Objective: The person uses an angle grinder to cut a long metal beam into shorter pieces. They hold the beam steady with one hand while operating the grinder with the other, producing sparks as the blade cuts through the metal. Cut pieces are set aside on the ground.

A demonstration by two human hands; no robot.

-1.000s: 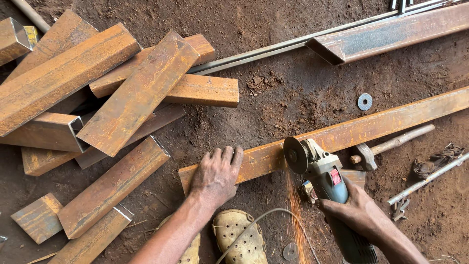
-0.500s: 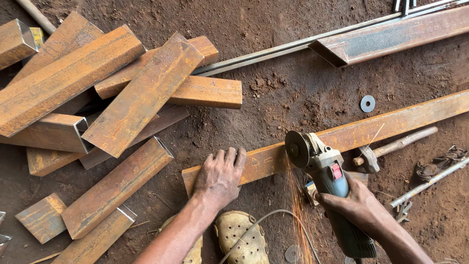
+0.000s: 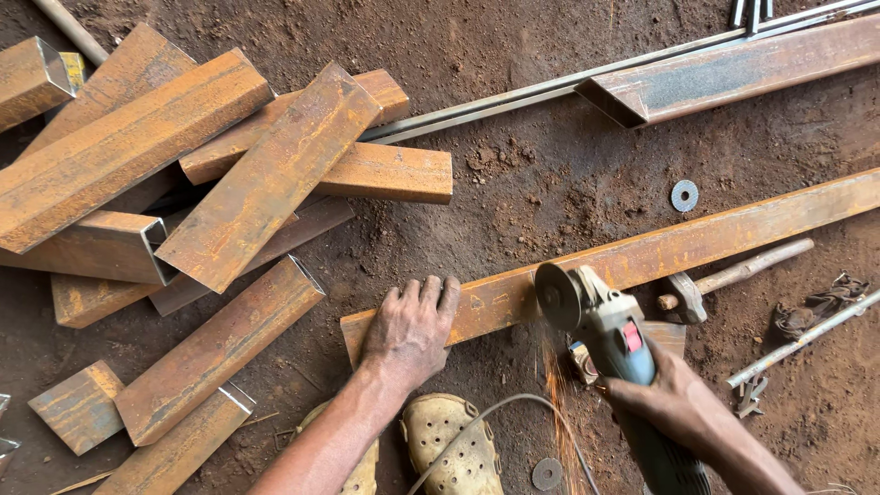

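What you can't make out here

Your right hand (image 3: pixel 674 403) wraps the angle grinder (image 3: pixel 610 344), hiding its grip, and the tool's tail runs off the bottom edge. Your left hand (image 3: pixel 412 325) covers part of the long rusty tube (image 3: pixel 642 257), whose far end leaves the frame at right. The disc's contact point is blurred by sparks (image 3: pixel 559 385).

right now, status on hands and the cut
Left hand flat on rusty tube. Right hand grips angle grinder, disc on tube, sparks. Hammer beside the cut.
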